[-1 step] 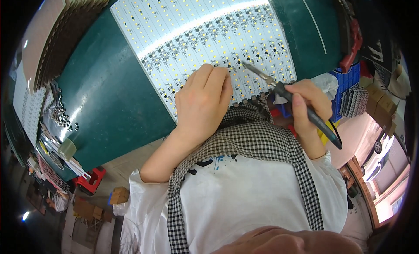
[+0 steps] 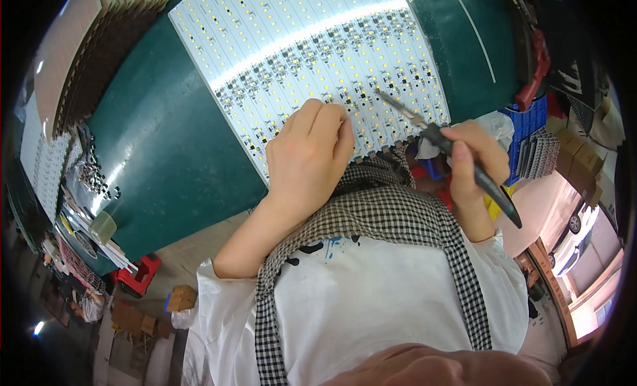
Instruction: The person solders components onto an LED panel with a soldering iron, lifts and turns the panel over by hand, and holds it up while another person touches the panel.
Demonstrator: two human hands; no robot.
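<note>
A large white LED circuit board panel (image 2: 285, 62), with rows of small yellow LEDs and black chips, lies on the green table. My left hand (image 2: 310, 150) rests on its near part, fingers curled down against the surface. The fingertips are hidden, and so is anything pinched in them. In my right hand (image 2: 479, 157) is a soldering iron (image 2: 438, 139) with a dark handle, gripped like a pen. Its metal tip points up and left over the panel, near a row of black chips; whether it touches cannot be told.
Stacked boards (image 2: 73, 61) stand at the far left of the green table (image 2: 166, 154), with small loose parts (image 2: 93, 173) nearby. A clear cup (image 2: 102, 227) sits by the left edge. A red-handled tool (image 2: 535, 71) and blue crates (image 2: 527, 130) are at right.
My right hand and the soldering iron have shifted slightly to the right, and the tip has moved a little up and right over the panel. My left hand stays in place.
</note>
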